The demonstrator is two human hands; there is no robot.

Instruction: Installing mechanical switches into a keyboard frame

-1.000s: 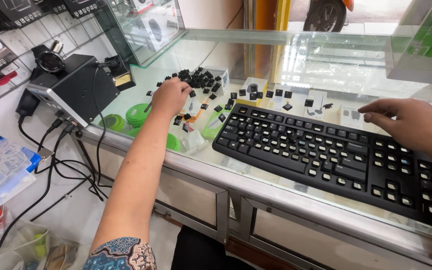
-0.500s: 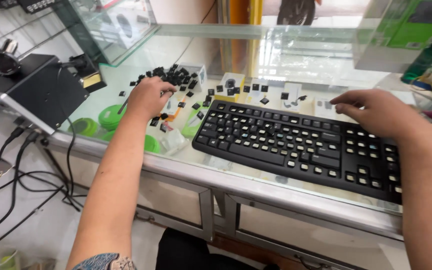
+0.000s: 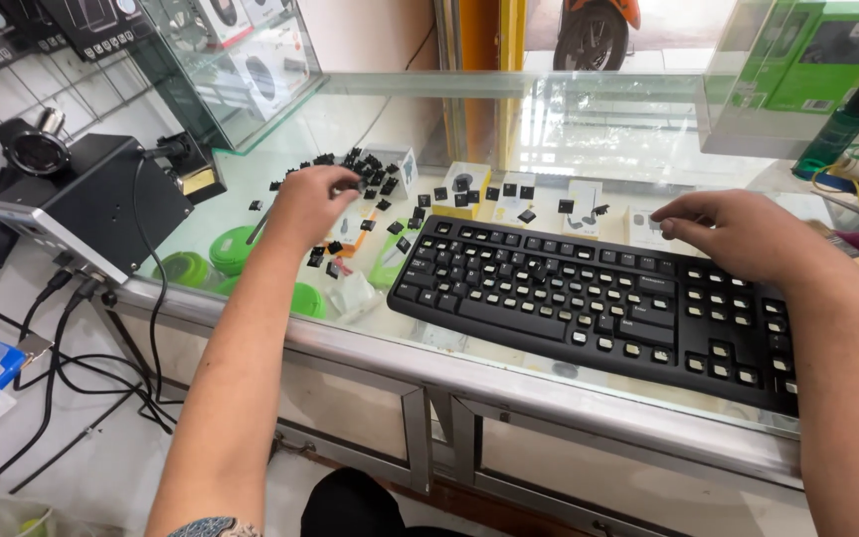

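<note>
Head camera looks down on a glass surface [image 3: 569,149] of a display counter, where a black keyboard [image 3: 589,298] lies at a slant. The left hand [image 3: 312,204] reaches over a scatter of loose black keycaps [image 3: 370,169] to the left of the keyboard; its fingers are curled and pinched together over the caps, but it is not clear if one cap is really between the fingertips. The right hand [image 3: 743,234] rests on the upper right part of the keyboard, palm down, fingers spread and relaxed, grasping nothing. More single keycaps lie in a row just behind the top edge of the keyboard, above small white boxes [image 3: 467,184] seen through the glass. Green round items [image 3: 236,249] are also under the glass, near the left forearm. At the far left stands a black and silver box device [image 3: 86,214] with cables [image 3: 72,338] hanging down. A dark green spray bottle [image 3: 840,124] stands at the far right.
</note>
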